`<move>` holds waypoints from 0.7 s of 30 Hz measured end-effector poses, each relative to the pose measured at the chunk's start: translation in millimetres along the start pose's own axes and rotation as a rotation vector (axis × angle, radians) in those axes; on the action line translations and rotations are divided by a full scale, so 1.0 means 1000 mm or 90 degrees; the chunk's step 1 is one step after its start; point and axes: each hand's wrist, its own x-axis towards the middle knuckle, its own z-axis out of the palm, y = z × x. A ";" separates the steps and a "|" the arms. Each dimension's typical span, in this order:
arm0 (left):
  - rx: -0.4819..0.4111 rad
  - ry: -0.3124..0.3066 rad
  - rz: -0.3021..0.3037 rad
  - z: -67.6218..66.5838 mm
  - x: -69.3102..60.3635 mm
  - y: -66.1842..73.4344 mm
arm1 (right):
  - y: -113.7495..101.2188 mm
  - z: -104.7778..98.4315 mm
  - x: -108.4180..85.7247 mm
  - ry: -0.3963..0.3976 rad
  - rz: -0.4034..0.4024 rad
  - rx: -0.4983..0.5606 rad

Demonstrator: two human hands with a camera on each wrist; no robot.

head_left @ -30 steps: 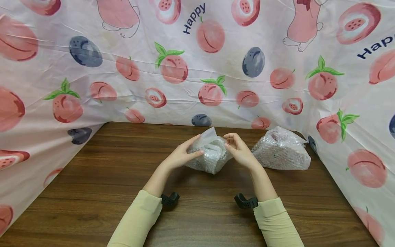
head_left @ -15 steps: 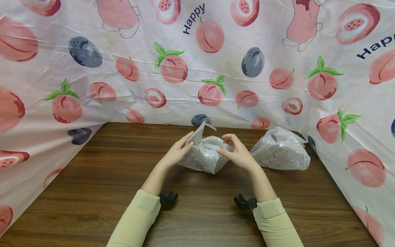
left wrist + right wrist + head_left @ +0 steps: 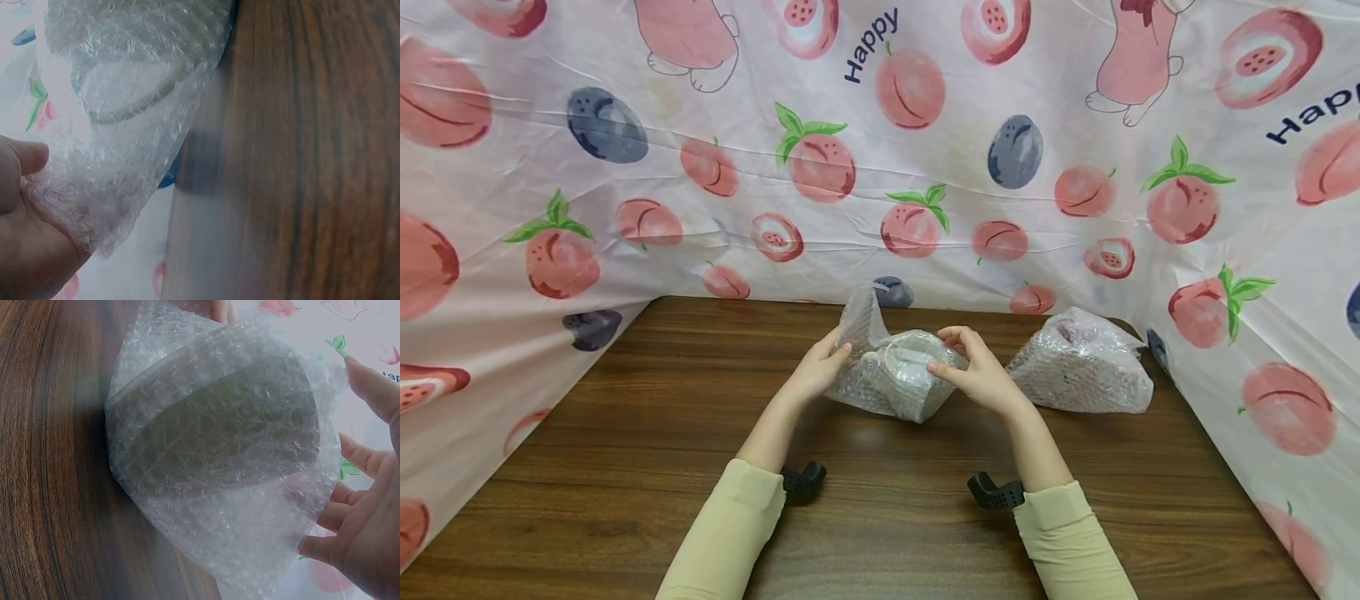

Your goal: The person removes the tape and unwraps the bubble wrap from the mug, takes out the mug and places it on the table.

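Note:
A bundle of clear bubble wrap (image 3: 913, 379) stands near the middle of the table, a pale rounded object showing dimly through its layers (image 3: 225, 425). My left hand (image 3: 812, 370) pinches the wrap's left part, thumb in front; the left wrist view shows that hand (image 3: 31, 219) at a crumpled corner of the wrap (image 3: 100, 206). With thumb and curved fingers, my right hand (image 3: 981, 372) holds the bundle's right side; in the right wrist view its fingers are spread along the wrap's edge, the hand (image 3: 369, 519) at the right. A loose flap rises at the bundle's upper left.
A second bubble-wrapped bundle (image 3: 1081, 367) sits on the brown wooden table (image 3: 625, 450) at the right, just beyond my right hand. A fruit-patterned cloth (image 3: 722, 208) hangs behind the table and along both sides.
My left hand has moved left with the wrap's edge, and the flap has swung left and opened away from the bundle. My right hand has shifted slightly left; the second bundle has stayed put.

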 end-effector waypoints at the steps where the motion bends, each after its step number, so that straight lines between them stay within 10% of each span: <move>1: 0.001 0.002 -0.005 -0.001 0.001 -0.003 | 0.000 0.000 0.000 -0.001 0.001 0.001; 21: 0.191 0.075 -0.070 -0.020 0.001 -0.034 | 0.001 -0.003 -0.003 -0.054 -0.017 -0.039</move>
